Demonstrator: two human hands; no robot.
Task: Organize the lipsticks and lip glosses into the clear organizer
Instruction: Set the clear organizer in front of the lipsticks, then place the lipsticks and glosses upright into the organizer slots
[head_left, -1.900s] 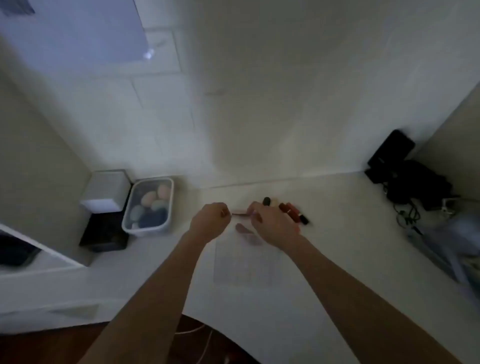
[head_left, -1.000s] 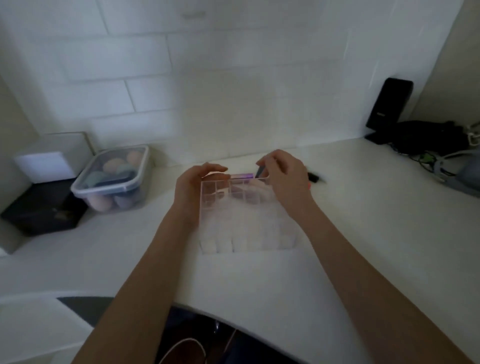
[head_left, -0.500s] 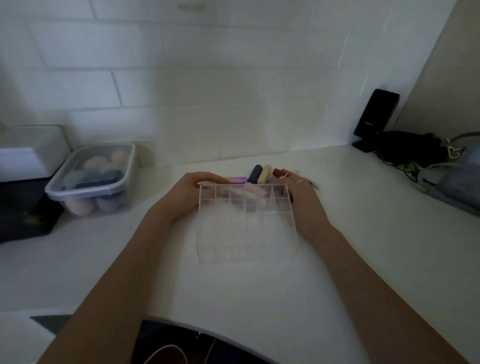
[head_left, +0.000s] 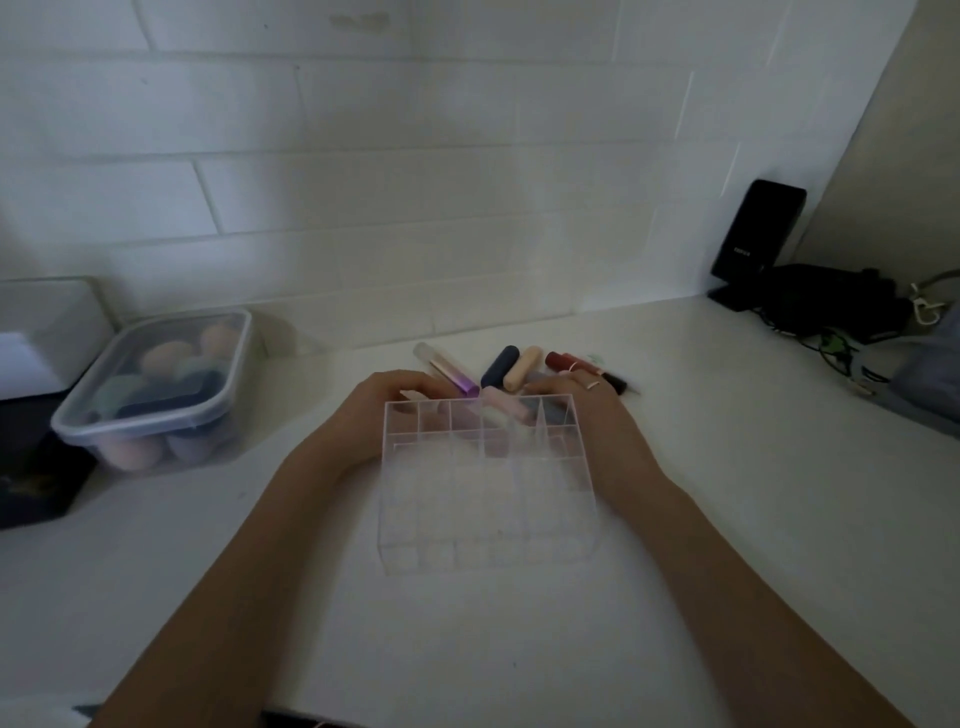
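Clear plastic, divided into a grid of small square cells, the organizer (head_left: 485, 483) stands on the white counter (head_left: 727, 493) directly in front of the person, its cells looking empty as far as the dim light lets one tell. The left hand (head_left: 374, 421) is pressed against its left wall, fingers curled around the far left corner, gripping the box. The right hand (head_left: 597, 415) lies along the right wall with its fingers (head_left: 550, 387) reaching round the far right corner; a thin ring shows on one finger. Both hands are closed loosely on the organizer and carry nothing else.

Just behind the organizer, between it and the wall, the lipsticks and lip glosses lie loose on the counter. A clear tube with a purple end (head_left: 447, 371) lies at the left, slanting toward the left hand. Beside it to the right lie a dark navy tube (head_left: 500, 366) and a beige tube (head_left: 522, 368), side by side. A pale pink tube (head_left: 501, 402) rests against the organizer's far edge. Red tubes (head_left: 566, 361) lie further right, partly behind the right fingers, with a dark one (head_left: 618, 383) at the end.

Well to the left sits a lidded plastic tub (head_left: 156, 395) of coloured makeup sponges, a dark box (head_left: 36, 478) beside it. In the far right corner stands a black device (head_left: 756, 239) with tangled cables (head_left: 831, 332). White tiles (head_left: 415, 182) cover the wall behind.
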